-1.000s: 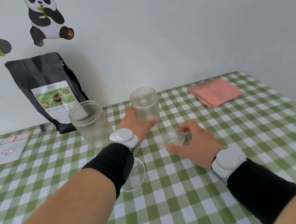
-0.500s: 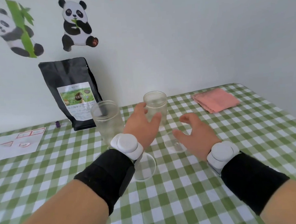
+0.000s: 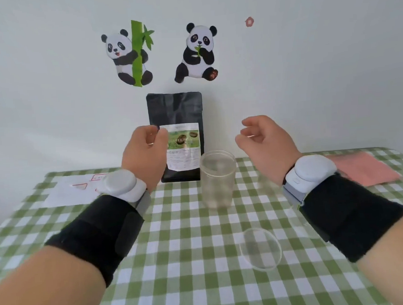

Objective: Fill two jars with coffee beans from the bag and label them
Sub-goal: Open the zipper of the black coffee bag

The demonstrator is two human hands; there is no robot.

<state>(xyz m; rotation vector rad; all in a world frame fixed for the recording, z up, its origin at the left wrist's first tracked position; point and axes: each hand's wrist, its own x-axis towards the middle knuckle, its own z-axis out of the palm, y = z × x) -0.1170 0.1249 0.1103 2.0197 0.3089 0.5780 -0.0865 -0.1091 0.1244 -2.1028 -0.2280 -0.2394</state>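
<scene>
Hands are both up in the air above the checked table [image 3: 188, 224]. The left hand [image 3: 146, 153] has its fingers bent loosely, with nothing in them that I can see. Just behind it, partly hidden by it, the black bag [image 3: 176, 109] stands tall against the wall, top edge up. An empty jar [image 3: 219, 182] stands just in front of the bag's right corner. The right hand [image 3: 263, 143] is loosely curled and empty too, farther from the bag. So the left hand is nearer, and I think it should take the bag by its side.
</scene>
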